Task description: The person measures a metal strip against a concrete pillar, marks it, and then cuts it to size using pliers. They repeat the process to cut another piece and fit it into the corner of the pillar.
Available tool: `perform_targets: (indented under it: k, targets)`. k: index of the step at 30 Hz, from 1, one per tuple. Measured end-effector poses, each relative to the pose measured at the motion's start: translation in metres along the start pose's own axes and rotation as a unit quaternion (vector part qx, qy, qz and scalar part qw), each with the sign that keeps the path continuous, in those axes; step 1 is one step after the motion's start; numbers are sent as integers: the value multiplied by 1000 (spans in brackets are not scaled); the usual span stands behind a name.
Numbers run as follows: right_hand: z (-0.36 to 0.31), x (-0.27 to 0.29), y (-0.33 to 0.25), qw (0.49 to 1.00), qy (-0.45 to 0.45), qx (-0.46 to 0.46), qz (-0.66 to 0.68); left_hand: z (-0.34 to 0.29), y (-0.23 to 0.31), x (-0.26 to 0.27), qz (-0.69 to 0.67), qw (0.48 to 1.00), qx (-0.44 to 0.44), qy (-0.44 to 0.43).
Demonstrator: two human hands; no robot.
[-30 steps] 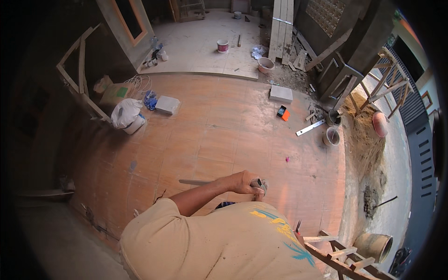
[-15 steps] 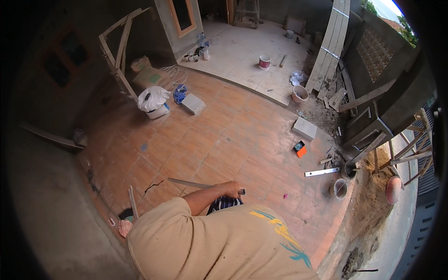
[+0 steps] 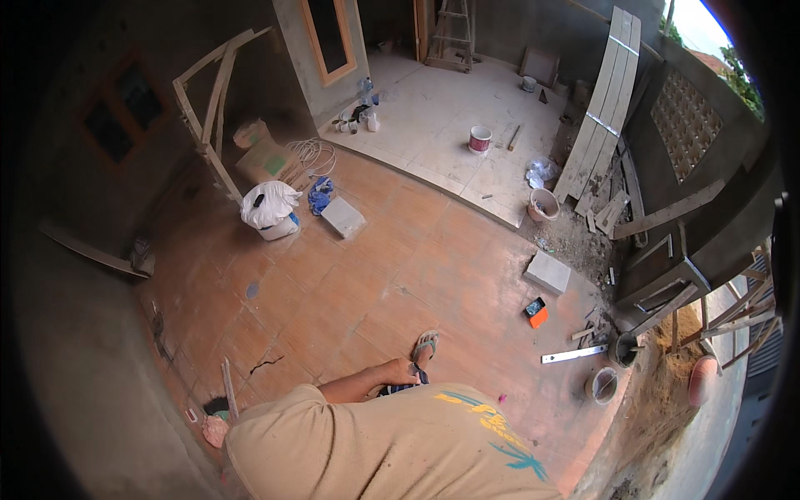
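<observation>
My left forearm reaches across my body from a beige shirt sleeve, and my left hand (image 3: 398, 372) is closed near my knee. A small dark shape shows at its fingers, against dark striped shorts (image 3: 402, 387); I cannot make out what it is. Just beyond the hand, my foot in a sandal (image 3: 427, 342) rests on the tiled floor (image 3: 333, 292). My right hand is out of sight. To the right lie a metal level (image 3: 575, 354), an open orange and black box (image 3: 536, 312) and a bucket (image 3: 602, 385).
A pale block (image 3: 547, 272) lies at right, another block (image 3: 342, 217) beside a bucket topped with a white sack (image 3: 271, 208). A raised pale tiled step (image 3: 425, 171) crosses the back. Long planks (image 3: 596, 117) lean at the far right, and sand (image 3: 658, 392) lies along the right edge.
The long metal bar my left hand held no longer shows. That hand has come lower and slightly left, and my sandalled foot has come into sight. The view has shifted slightly.
</observation>
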State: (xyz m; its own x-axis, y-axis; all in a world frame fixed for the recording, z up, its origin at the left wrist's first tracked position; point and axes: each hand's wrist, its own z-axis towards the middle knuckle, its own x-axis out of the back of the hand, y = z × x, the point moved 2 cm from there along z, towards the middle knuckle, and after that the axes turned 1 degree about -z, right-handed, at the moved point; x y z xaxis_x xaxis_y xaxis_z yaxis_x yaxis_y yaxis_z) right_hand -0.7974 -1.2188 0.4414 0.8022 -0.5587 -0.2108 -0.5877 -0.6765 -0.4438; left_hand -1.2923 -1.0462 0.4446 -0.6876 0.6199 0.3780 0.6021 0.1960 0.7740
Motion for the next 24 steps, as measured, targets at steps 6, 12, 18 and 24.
perform_targets:
  k: [6, 12, 18, 24]
  targets:
    - [37, -81, -33, 999, 37, -15, 28, 104, -7, 83, 66, 991, -101, -50]
    - [57, -116, -44, 994, 71, -18, 80, 193, -6, 167, 118, 976, -162, -81]
    - [46, -69, -29, 981, 109, 34, 154, 217, 38, 214, 141, 976, -125, -108]
    - [45, -166, -66, 982, -36, -103, -156, 247, 49, 225, 101, 984, -44, -136]
